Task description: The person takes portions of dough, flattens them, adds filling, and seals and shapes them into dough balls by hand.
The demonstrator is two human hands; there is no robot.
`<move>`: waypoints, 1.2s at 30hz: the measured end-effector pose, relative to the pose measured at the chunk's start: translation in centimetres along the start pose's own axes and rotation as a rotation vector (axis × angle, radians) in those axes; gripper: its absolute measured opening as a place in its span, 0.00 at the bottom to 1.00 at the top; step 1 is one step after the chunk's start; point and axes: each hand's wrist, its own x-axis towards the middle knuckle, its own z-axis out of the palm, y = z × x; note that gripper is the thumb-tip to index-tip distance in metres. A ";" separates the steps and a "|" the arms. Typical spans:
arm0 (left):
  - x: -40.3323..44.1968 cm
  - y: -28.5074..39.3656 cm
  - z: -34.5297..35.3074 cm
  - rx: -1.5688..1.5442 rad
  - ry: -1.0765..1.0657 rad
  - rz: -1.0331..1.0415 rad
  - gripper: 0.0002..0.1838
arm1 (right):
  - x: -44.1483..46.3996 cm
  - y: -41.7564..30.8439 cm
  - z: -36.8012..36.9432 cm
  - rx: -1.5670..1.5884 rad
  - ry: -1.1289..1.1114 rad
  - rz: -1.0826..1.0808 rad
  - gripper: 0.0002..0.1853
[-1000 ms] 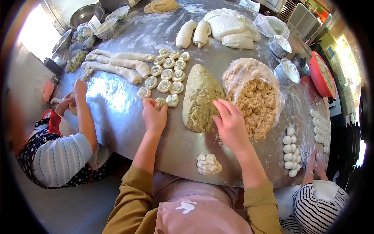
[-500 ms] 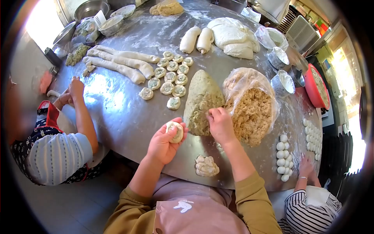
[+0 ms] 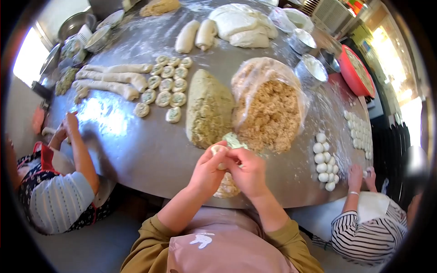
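Observation:
My left hand point(image 3: 208, 169) is closed around a small round piece of dough point(image 3: 220, 157), partly hidden by the fingers. My right hand point(image 3: 248, 170) meets it from the other side, thumb and fingers pinched at the dough's edge. Just below both hands lies a heap of dough pieces point(image 3: 226, 187), half covered by them. Beyond them on the metal table sit a long mound of pale green filling point(image 3: 207, 109) and a plastic bag of crumbly brown filling point(image 3: 273, 111). A pale green smear point(image 3: 234, 140) shows right above my fingers.
Filled dough rounds point(image 3: 166, 85) stand in rows at the left, near long dough strips point(image 3: 109, 82). Dough rolls point(image 3: 187, 37) and a big dough slab point(image 3: 243, 25) lie farther back. White dough balls point(image 3: 325, 161) are at the right. Co-workers' arms point(image 3: 81, 148) point(image 3: 356, 179) work on both sides.
My right hand has come away from the green filling to the dough in my left hand, and both hands are now together. The view has turned, shifting the table's contents leftward.

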 end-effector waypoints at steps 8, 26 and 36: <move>-1.3 0.8 0.2 0.011 0.099 -0.077 0.17 | -0.8 8.0 -8.0 -0.581 0.433 0.000 0.20; -0.8 -1.3 1.6 0.017 0.031 -0.218 0.17 | -0.7 9.3 -10.1 0.363 0.363 0.563 0.14; 2.9 -3.2 2.5 -0.189 0.030 -0.219 0.18 | -1.5 3.4 -5.9 0.782 0.107 0.569 0.12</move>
